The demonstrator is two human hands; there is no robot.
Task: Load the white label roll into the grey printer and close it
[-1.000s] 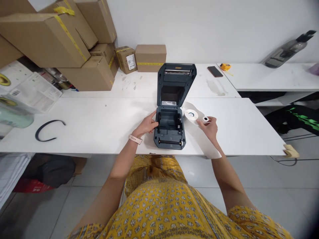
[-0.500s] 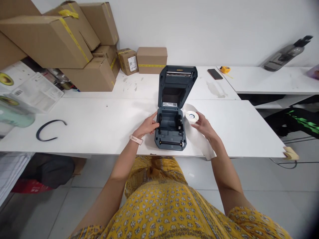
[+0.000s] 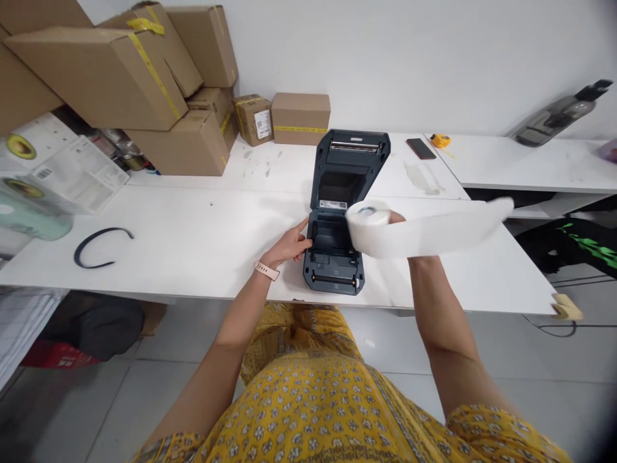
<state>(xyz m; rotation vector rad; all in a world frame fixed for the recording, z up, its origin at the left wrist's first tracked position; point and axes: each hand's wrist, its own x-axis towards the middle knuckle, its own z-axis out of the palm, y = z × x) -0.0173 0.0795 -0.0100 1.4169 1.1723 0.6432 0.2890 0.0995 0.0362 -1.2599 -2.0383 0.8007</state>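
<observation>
A dark grey label printer [image 3: 337, 251] stands open on the white table [image 3: 193, 238], its lid tilted back. My left hand [image 3: 289, 245] rests against the printer's left side, fingers curled on its edge. My right hand [image 3: 396, 220] is mostly hidden behind a white paper roll [image 3: 367, 226] that it holds above the printer's right side. A long loose strip of the paper [image 3: 453, 231] streams out to the right, blurred.
Cardboard boxes [image 3: 125, 83] are stacked at the back left. A black curved band [image 3: 99, 246] lies on the left of the table. A phone [image 3: 420, 148] and a yellow tape measure [image 3: 439, 140] lie at the back. A handheld vacuum [image 3: 554, 116] rests on the right shelf.
My right hand left the small core, took the paper roll from the table and lifted it over the printer; the loose strip swung from hanging over the front edge out to the right. The left hand stayed.
</observation>
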